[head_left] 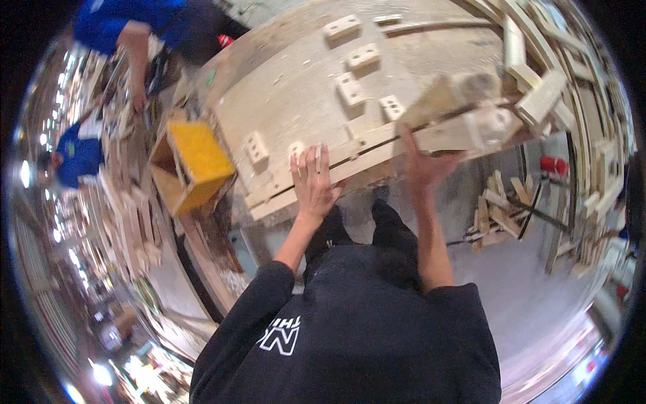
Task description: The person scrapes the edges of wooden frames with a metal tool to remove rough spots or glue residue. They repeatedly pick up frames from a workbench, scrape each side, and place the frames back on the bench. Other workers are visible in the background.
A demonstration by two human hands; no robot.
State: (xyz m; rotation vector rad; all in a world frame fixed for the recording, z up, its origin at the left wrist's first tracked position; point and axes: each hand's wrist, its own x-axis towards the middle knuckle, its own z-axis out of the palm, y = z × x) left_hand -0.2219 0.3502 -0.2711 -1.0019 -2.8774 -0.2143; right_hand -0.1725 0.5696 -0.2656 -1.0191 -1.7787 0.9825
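Note:
Two long pale wooden strips (272, 204) lie side by side along the near edge of the workbench (262, 87), a narrow dark gap between them. My left hand (313, 188) rests across them, fingers stretched out flat and the thumb apart. A small pale wooden block (296, 147) shows just beyond its fingertips. At the strips' right part is my right hand (425, 168), smeared by motion, its thumb spread away from the fingers; nothing shows in it. Beside it, blurred wooden pieces (441, 101) lie at an angle. Several drilled wooden blocks (363, 56) sit farther back.
A box with a yellow panel (198, 151) stands left of the bench. Wooden lengths (538, 91) are piled at the right, and offcuts (501, 214) lie on the floor below. A person in blue (131, 27) is at the far left, another beyond.

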